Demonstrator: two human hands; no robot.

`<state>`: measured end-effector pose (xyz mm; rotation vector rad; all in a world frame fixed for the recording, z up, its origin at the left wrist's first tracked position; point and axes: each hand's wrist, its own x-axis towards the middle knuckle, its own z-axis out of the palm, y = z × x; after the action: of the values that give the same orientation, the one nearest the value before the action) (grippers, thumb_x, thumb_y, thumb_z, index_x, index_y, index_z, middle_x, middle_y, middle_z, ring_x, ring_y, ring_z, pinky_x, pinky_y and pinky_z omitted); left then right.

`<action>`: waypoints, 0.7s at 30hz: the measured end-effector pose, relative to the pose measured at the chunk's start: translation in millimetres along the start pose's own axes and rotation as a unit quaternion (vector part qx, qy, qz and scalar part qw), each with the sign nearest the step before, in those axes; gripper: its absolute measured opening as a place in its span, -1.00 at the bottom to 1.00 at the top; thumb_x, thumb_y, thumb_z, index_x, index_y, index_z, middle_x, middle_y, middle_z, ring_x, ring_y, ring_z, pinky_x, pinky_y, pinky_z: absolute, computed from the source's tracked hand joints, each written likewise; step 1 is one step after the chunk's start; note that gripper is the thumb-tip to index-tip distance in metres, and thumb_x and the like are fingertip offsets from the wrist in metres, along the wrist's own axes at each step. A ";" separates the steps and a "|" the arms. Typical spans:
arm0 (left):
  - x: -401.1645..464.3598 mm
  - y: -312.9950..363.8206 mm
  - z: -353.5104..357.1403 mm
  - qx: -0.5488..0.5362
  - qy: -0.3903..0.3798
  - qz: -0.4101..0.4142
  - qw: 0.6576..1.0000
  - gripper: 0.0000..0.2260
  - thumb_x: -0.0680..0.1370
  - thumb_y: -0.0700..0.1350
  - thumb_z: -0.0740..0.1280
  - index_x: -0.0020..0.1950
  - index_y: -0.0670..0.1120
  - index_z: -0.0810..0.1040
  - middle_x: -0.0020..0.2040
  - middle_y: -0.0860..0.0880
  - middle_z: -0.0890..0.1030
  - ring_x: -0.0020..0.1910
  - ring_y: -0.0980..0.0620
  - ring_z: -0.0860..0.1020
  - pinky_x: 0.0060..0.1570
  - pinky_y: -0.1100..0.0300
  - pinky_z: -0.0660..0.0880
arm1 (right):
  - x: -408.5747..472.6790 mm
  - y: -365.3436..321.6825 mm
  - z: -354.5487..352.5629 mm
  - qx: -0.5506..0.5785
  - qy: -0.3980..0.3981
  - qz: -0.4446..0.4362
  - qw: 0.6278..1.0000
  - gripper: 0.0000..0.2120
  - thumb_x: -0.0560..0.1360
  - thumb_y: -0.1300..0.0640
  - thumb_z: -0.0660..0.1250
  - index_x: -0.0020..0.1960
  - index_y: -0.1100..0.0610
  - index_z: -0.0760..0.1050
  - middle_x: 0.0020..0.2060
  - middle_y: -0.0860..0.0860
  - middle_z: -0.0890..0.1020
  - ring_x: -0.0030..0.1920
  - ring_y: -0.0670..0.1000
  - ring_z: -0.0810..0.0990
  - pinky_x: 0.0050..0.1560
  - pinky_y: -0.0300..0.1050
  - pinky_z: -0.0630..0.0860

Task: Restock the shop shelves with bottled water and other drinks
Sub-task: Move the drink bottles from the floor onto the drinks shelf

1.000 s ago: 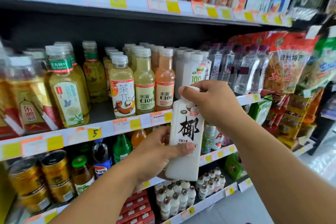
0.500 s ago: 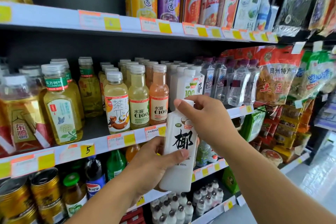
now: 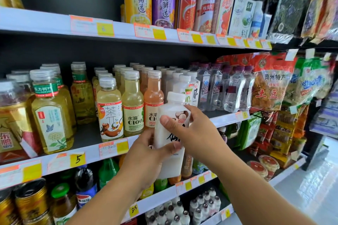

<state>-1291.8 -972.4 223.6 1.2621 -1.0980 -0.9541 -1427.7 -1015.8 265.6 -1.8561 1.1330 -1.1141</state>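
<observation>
While both hands clamp the same item, advisable to treat the lift as a two-point carry. Left hand [image 3: 146,153] wrapped round lower body of white coconut-drink bottle [image 3: 171,162], thumb across the label front; right hand [image 3: 193,133] gripping upper body just under the shoulder, thumb on the near face. Hands close together, nearly touching. Bottle upright, slightly tilted, held in the air in front of middle shelf edge [image 3: 225,118], not yet resting on anything; cap [image 3: 176,97] level with the row behind.

Judged step: seat bottle at front of the matching white bottle row [image 3: 182,83], between pink C100 bottle [image 3: 152,97] and soda water bottles [image 3: 215,89]. Raise base clear of the price strip first, then push straight back; label outward. Keep clear of pink C100 bottle just to the left, likely to topple if nudged. Release lower grip first, upper grip last. Free depth at row front not discernible.
</observation>
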 end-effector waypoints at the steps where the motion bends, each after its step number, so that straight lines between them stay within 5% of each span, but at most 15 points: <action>1: 1.4 -0.1 0.9 0.008 0.002 0.007 1.000 -0.60 0.30 0.14 0.56 0.09 0.15 0.57 -0.06 0.18 0.68 -0.07 0.09 0.66 -0.09 0.04 0.62 | -0.2 2.2 0.5 -0.001 0.003 -0.001 1.000 -0.54 0.38 -0.33 0.45 0.13 -0.14 0.43 -0.14 -0.30 0.60 -0.16 -0.34 0.60 -0.26 -0.47 0.45; 5: 5.6 -3.4 7.1 0.004 0.005 0.025 1.000 -0.63 0.35 0.07 0.55 0.11 0.17 0.56 -0.08 0.20 0.67 -0.16 0.16 0.66 -0.22 0.16 0.58 | 0.9 14.7 3.8 -0.020 0.014 0.020 1.000 -0.47 0.31 -0.42 0.45 0.11 -0.11 0.53 -0.08 -0.19 0.69 -0.06 -0.18 0.67 -0.02 -0.10 0.63; 12: 5.6 -9.1 21.3 -0.016 -0.011 0.046 0.999 -0.67 0.45 -0.15 0.50 0.13 0.12 0.53 -0.26 0.33 0.63 -0.35 0.29 0.61 -0.45 0.43 0.48 | 2.0 34.0 3.8 -0.040 0.009 0.040 0.998 -0.35 0.22 -0.53 0.40 0.10 -0.11 0.54 -0.07 -0.19 0.70 -0.05 -0.16 0.68 0.03 0.01 0.64; 15: 5.0 -11.7 26.9 -0.027 -0.013 0.049 0.998 -0.72 0.48 -0.21 0.46 0.09 0.07 0.52 -0.31 0.35 0.62 -0.44 0.30 0.59 -0.51 0.44 0.45 | -1.1 38.2 4.0 -0.022 -0.002 0.029 0.999 -0.51 0.31 -0.40 0.47 0.08 -0.12 0.55 -0.09 -0.20 0.72 -0.06 -0.18 0.69 0.04 0.00 0.64; 18: 7.2 -13.1 30.9 -0.026 0.002 0.041 0.999 -0.73 0.47 -0.20 0.47 0.09 0.07 0.55 -0.25 0.25 0.66 -0.42 0.24 0.62 -0.43 0.32 0.56 | -0.9 43.3 3.1 -0.016 0.001 0.033 0.999 -0.54 0.32 -0.35 0.51 0.08 -0.12 0.54 -0.08 -0.19 0.72 -0.06 -0.20 0.69 0.03 -0.02 0.64; 21: 10.3 -14.1 35.7 -0.020 0.000 0.022 1.000 -0.70 0.45 -0.20 0.50 0.07 0.11 0.55 -0.21 0.14 0.70 -0.35 0.09 0.67 -0.17 -0.05 0.63 | 3.0 50.1 2.1 -0.016 0.014 0.049 0.999 -0.48 0.27 -0.38 0.50 0.09 -0.12 0.53 -0.08 -0.19 0.72 -0.07 -0.16 0.70 0.02 0.02 0.65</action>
<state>-1323.6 -992.0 209.9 1.2015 -1.0970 -0.9390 -1441.4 -1037.6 222.5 -1.7939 1.2497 -1.0751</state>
